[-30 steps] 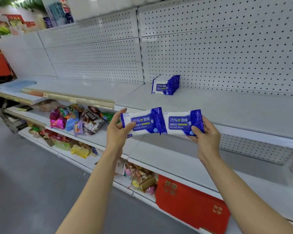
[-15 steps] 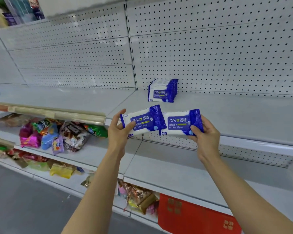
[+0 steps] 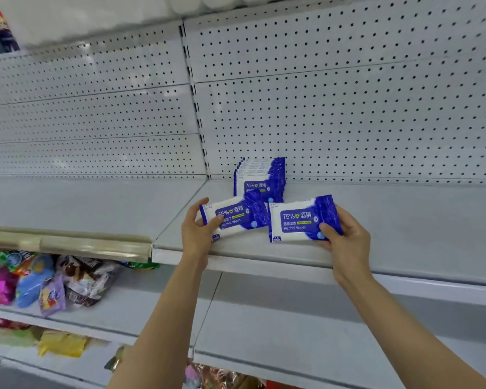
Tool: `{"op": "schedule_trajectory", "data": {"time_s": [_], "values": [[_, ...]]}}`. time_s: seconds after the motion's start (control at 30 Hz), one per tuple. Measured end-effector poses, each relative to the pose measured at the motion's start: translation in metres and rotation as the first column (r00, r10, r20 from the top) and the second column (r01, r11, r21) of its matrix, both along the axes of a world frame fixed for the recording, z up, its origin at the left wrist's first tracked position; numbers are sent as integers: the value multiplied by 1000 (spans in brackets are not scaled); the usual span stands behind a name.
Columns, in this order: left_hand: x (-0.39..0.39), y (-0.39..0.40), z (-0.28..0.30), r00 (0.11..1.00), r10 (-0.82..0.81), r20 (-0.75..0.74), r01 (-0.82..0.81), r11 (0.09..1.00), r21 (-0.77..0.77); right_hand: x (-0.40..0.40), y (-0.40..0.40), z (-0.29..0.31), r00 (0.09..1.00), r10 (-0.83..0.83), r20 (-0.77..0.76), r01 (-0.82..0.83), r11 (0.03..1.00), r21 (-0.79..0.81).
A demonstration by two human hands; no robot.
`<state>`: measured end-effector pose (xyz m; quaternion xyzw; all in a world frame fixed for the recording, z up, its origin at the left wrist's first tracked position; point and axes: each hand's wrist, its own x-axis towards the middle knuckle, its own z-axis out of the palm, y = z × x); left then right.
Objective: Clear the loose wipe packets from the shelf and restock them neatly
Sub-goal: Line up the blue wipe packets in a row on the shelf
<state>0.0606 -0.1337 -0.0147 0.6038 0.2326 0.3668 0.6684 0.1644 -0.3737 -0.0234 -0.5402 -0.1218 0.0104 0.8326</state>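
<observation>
Both of my hands are raised to the grey shelf point(image 3: 404, 220), each holding one packet of alcohol wipes. My left hand point(image 3: 194, 237) grips a blue and white packet point(image 3: 236, 216) by its left end, thumb across the printed front and fingers curled behind, and the packet tilts up to the right. My right hand point(image 3: 348, 240) pinches a second packet point(image 3: 300, 220) by its lower right corner, thumb on the front, and this one sits nearly level. Its bottom edge looks close to the shelf, though I cannot tell whether it touches.

Just behind both packets, against the pegboard back wall point(image 3: 348, 108), stands a neat upright row of the same packets point(image 3: 260, 178), faces forward. My left packet partly overlaps the bottom of that row.

By my judgement I am in the restocking step, bringing two loose packets to join the row. The next move calls for standing each packet upright, face forward, and sliding it back until it rests flush against the front of the row, without knocking the standing ones over.

Below the shelf, to the left, lie bags of snacks point(image 3: 40, 282).
</observation>
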Motion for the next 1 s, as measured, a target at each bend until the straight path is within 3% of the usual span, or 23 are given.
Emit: {"op": "schedule_trajectory", "data": {"time_s": [0.23, 0.37, 0.47, 0.63, 0.7, 0.77, 0.87, 1.0], "values": [[62, 37, 0, 974, -136, -183, 183, 944, 274, 16, 24, 3, 982, -183, -46, 181, 983, -40], [92, 52, -3, 940, -216, -264, 290, 914, 286, 19, 63, 6, 982, -148, -120, 138, 987, -83], [103, 59, -2, 942, -176, -285, 275, 892, 358, 27, 102, -1, 971, -190, -147, 173, 978, -121], [117, 71, 4, 955, -159, -251, 248, 892, 378, 42, 151, -1, 917, -397, -24, 369, 871, -324], [119, 75, 4, 926, -270, -263, 345, 887, 306, 51, 159, -3, 903, -429, 18, 396, 816, -422], [119, 79, 2, 881, -374, -290, 455, 838, 302, 60, 164, -10, 894, -442, 70, 412, 752, -515], [118, 79, -2, 859, -333, -388, 493, 743, 452, 64, 163, -15, 899, -427, 102, 397, 692, -603], [125, 78, 1, 904, -237, -356, 420, 649, 634, 58, 153, -4, 952, -283, 116, 297, 761, -577]]}}
